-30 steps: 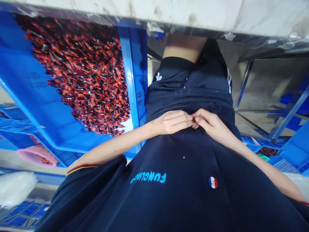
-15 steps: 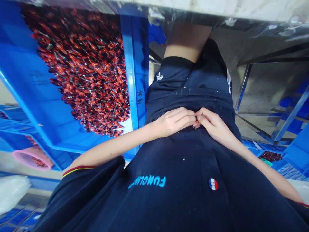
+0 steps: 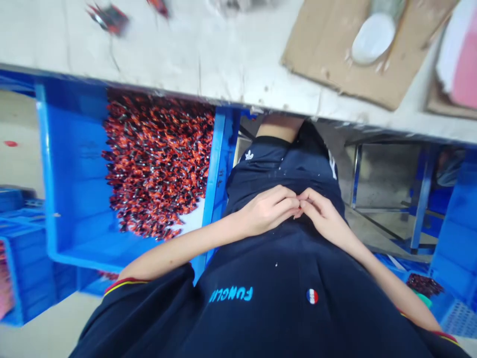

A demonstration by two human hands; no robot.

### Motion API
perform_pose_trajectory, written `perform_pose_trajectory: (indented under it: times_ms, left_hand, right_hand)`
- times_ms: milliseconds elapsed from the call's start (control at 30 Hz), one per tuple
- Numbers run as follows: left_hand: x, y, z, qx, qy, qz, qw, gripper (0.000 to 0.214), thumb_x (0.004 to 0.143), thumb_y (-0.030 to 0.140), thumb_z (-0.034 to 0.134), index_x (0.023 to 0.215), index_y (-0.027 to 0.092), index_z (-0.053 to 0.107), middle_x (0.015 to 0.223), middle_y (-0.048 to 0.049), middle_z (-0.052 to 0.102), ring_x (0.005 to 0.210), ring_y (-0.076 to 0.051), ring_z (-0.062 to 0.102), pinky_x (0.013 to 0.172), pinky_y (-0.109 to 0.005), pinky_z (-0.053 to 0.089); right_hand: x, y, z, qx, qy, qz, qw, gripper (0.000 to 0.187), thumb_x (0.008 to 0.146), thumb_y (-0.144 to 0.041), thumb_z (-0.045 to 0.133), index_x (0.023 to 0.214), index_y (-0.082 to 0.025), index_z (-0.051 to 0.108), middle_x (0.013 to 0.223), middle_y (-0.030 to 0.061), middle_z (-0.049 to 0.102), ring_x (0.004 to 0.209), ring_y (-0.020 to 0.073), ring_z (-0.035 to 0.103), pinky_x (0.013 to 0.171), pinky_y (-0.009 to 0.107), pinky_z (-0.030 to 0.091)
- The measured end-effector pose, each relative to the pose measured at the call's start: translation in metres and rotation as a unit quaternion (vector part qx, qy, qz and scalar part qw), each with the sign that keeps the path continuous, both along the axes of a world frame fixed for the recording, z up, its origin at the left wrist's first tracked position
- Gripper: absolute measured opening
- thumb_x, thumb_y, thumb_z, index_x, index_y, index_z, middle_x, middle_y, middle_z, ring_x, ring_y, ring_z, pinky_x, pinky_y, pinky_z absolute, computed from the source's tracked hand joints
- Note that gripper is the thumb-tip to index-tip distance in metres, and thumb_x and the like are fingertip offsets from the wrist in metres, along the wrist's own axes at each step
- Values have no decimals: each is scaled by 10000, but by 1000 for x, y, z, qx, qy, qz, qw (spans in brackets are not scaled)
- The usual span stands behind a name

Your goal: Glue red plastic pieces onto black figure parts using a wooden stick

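My left hand is closed, fingers curled, in front of my lap. Its fingertips meet those of my right hand, which pinches with thumb and forefinger. Whatever is between the fingertips is hidden and too small to name. Both hands are close to my dark shirt and dark shorts. To the left of my left hand lies a heap of small shiny red-and-black pieces inside a large blue crate.
Ahead runs a white worktable. On it are blurred red-and-black pieces, a cardboard sheet and a white round-ended container. A metal frame stands under the table at right. More blue crates are at left.
My view has tilted up, so more of the tabletop shows. My hands stay together at the fingertips; the small red bit seen between them earlier is now hidden.
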State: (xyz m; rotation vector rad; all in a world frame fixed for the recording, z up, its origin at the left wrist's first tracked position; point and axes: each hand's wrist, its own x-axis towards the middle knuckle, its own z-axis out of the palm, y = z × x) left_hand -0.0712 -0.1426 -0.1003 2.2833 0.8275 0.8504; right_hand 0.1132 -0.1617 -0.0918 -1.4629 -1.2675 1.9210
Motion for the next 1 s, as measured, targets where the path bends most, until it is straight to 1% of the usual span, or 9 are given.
perform_pose_trajectory:
  times_ms: [100,233,367,433,500,633,800,900,1000]
  left_hand:
    - [4,10,11,16,8,8,1000,132,953,169,511,883,122,612,831,-62,628,727,-126,588,670,-201,532]
    - [8,26,31,97,32,12,995,186,960,188,499,839,118,624,858,-81,648,726,-135,597,669,-220,521]
    - [-1,54,55,195,2,0,981,212,964,306,521,996,113,604,933,-101,675,788,-143,634,731,-230,533]
    - [-13,79,67,250,-11,8,968,264,960,352,523,1062,115,582,975,-113,678,862,-156,651,770,-237,538]
    - [-31,116,80,289,2,65,955,214,967,310,516,1062,131,584,1006,-114,674,911,-168,652,805,-262,537]
    - [-61,206,100,203,176,203,942,228,994,174,407,1134,114,577,1063,-129,653,960,-181,633,830,-304,512]
    - [-59,291,100,183,268,140,936,233,909,79,497,1039,149,677,1042,-110,687,962,-205,618,834,-312,470]
    - [-50,316,92,179,293,85,935,135,859,108,603,913,174,708,989,-70,713,928,-189,622,825,-286,457]
    - [-46,322,90,193,282,73,937,96,867,162,638,790,168,695,880,-48,718,880,-177,629,829,-287,456]
  right_hand:
    - [0,6,7,35,-1,-21,999,199,910,-356,496,788,-213,561,665,-23,603,639,132,591,645,240,483]
    - [3,18,18,117,2,-31,993,259,934,-414,483,791,-210,558,693,-15,610,657,132,586,631,227,482]
    - [2,32,29,125,35,-103,986,295,909,-492,535,852,-209,595,817,17,636,754,150,602,710,240,507]
    - [-3,37,33,97,82,-147,981,304,906,-506,543,876,-209,601,853,28,637,808,162,609,769,260,510]
    - [-10,41,37,71,139,-179,971,318,906,-514,545,845,-206,594,817,25,624,782,158,602,761,268,508]
    - [-21,48,40,8,208,-210,955,381,906,-571,520,790,-211,563,638,-17,518,592,115,502,583,227,441]
    - [-24,57,38,-41,241,-188,951,486,858,-662,529,717,-197,533,616,-25,454,554,97,445,554,224,391]
    - [-23,63,38,-29,253,-195,947,498,852,-669,531,695,-197,504,631,-22,468,556,101,468,556,232,408]
    - [-21,70,39,4,240,-195,951,382,851,-586,601,804,-209,564,628,-24,502,573,116,521,567,241,454]
